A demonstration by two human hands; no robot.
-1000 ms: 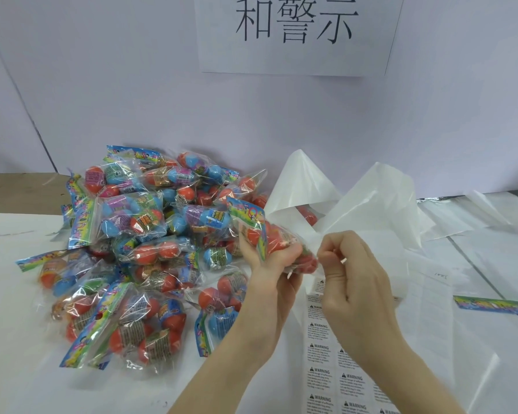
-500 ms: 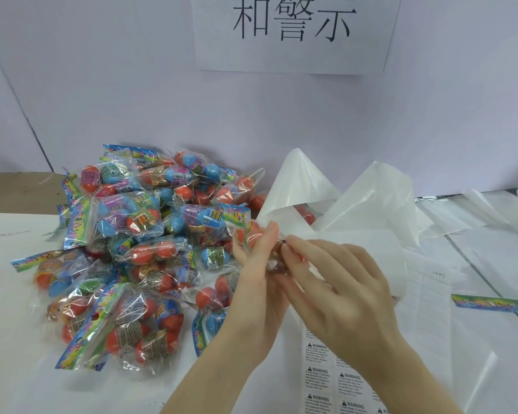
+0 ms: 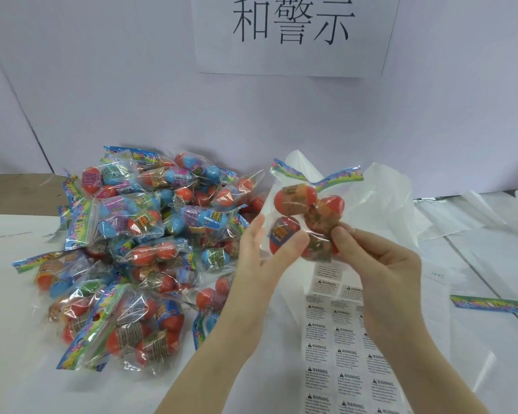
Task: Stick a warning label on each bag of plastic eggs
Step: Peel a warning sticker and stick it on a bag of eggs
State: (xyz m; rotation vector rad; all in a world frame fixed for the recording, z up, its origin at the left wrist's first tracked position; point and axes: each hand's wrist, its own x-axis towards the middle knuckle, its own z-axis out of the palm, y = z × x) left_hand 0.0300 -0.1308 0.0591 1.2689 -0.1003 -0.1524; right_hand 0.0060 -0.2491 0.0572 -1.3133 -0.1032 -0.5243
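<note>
Since a moment ago the bag (image 3: 304, 218) has been turned and lifted: its rainbow header strip now points up and its clear face is toward the camera, where before it was bunched low between the two hands. The left hand (image 3: 260, 252) holds the bag from the side, thumb across the lower front and fingers behind. The right hand (image 3: 380, 261) pinches at the bag's lower right with thumb and forefinger closed together; whether a label is under those fingertips cannot be told, since the film is glossy and the spot is small.

The bag hangs above the label sheet (image 3: 338, 354), which lies flat on the bench (image 3: 18, 354) directly under the hands. Left of the sheet lies the pile of bags (image 3: 138, 252). Behind the sheet stands a crumpled white plastic sack (image 3: 380, 204), and to the right of the sheet lies a loose rainbow strip (image 3: 491, 304).

To do this step well, the left hand would probably best keep the film taut over an egg so the label meets a firm, smooth backing. The right thumb should then rub from one edge across, pressing out wrinkles. Slack film is the likely risk, as a label could crease or lift there.
</note>
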